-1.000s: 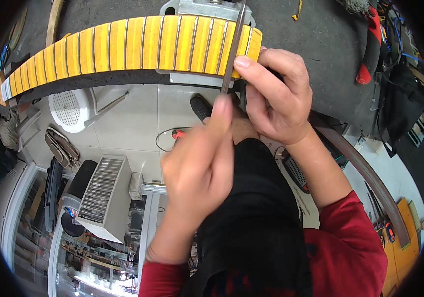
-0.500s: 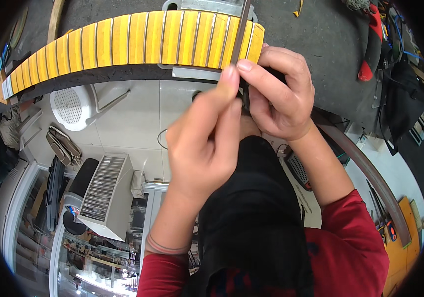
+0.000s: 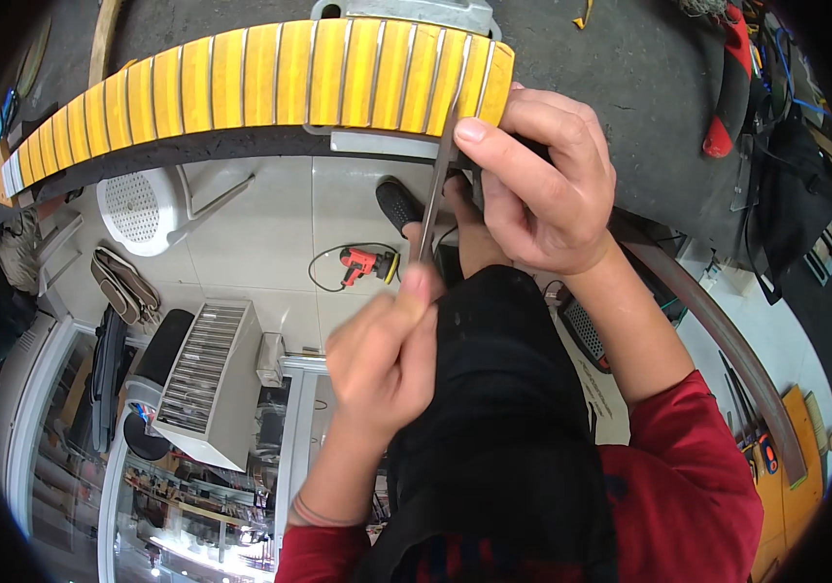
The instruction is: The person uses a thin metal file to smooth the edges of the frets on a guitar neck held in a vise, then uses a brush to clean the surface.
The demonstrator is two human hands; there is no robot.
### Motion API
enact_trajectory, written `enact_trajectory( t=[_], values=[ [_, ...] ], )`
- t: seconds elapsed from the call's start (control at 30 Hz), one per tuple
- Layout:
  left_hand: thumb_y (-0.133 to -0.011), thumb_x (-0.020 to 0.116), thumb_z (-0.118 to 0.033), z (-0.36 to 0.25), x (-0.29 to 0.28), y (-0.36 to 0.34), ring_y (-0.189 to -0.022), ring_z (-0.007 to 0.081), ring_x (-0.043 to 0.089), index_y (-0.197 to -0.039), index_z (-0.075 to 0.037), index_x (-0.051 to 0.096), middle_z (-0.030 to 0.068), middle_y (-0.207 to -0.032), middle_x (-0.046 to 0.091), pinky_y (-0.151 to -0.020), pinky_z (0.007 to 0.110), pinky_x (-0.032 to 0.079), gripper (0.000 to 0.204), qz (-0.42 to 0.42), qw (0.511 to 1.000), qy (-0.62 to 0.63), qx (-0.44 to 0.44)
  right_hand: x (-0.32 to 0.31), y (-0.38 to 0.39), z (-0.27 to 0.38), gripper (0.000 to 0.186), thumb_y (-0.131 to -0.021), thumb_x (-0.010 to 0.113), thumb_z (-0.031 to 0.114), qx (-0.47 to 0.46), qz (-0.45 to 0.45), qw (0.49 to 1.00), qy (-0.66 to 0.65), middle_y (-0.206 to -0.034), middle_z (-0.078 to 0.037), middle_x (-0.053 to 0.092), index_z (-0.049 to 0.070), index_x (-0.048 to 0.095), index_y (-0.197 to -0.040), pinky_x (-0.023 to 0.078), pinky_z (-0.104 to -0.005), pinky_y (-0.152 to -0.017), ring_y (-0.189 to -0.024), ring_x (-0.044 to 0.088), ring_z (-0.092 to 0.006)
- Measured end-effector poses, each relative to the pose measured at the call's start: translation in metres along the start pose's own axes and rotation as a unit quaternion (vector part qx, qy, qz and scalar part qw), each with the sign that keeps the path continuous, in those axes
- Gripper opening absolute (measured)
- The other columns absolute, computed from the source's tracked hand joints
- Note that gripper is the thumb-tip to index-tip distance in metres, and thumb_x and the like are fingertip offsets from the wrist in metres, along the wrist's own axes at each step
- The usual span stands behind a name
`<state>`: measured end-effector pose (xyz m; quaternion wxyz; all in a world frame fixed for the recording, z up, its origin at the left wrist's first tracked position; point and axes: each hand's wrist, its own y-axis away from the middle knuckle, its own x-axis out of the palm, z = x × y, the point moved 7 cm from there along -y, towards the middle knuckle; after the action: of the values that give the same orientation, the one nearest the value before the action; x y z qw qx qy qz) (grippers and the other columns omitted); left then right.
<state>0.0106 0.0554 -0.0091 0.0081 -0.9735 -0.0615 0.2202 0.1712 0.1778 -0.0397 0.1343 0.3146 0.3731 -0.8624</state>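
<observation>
A guitar neck lies across the top of the view, its fretboard covered with yellow tape between the bare metal frets. My left hand, slightly blurred, is closed around the lower end of a thin metal file. The file slants up from that fist, and its far tip rests on the frets near the neck's right end. My right hand grips that end of the neck, thumb laid against the file at the board's near edge. Its other fingers curl behind the neck and are partly hidden.
The neck sits on a grey metal support on the dark bench. Red-handled pliers lie at the right. Below are a white stool, a red power sander on the tiled floor, and a white slotted box.
My left hand has drawn the file down toward me, so its tip now lies over the fretboard instead of beyond it. The right hand stays nearly in place.
</observation>
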Motion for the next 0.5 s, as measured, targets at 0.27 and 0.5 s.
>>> enact_trajectory(
  t=[0.27, 0.5],
  values=[
    [-0.091, 0.073, 0.015, 0.001, 0.015, -0.053, -0.058, 0.0239, 0.062, -0.131, 0.006, 0.072, 0.0167, -0.08, 0.071, -0.058, 0.032, 0.053, 0.041, -0.039, 0.999, 0.02, 0.0, 0.0, -0.003, -0.002, 0.071, -0.061, 0.079, 0.003, 0.008, -0.013, 1.0, -0.014, -0.107, -0.004, 0.068, 0.021, 0.079, -0.13, 0.061, -0.0394, -0.083, -0.097, 0.068, -0.0307],
    [-0.093, 0.074, 0.013, 0.001, 0.011, -0.024, -0.059, 0.023, 0.062, -0.129, 0.006, 0.073, 0.0152, -0.081, 0.07, -0.059, 0.032, 0.052, 0.037, -0.027, 0.999, -0.025, -0.003, 0.002, 0.003, 0.0, 0.071, -0.061, 0.079, 0.003, -0.002, -0.006, 1.0, -0.005, -0.107, -0.004, 0.068, 0.021, 0.08, -0.129, 0.061, -0.0384, -0.081, -0.097, 0.068, -0.0303]
  ],
)
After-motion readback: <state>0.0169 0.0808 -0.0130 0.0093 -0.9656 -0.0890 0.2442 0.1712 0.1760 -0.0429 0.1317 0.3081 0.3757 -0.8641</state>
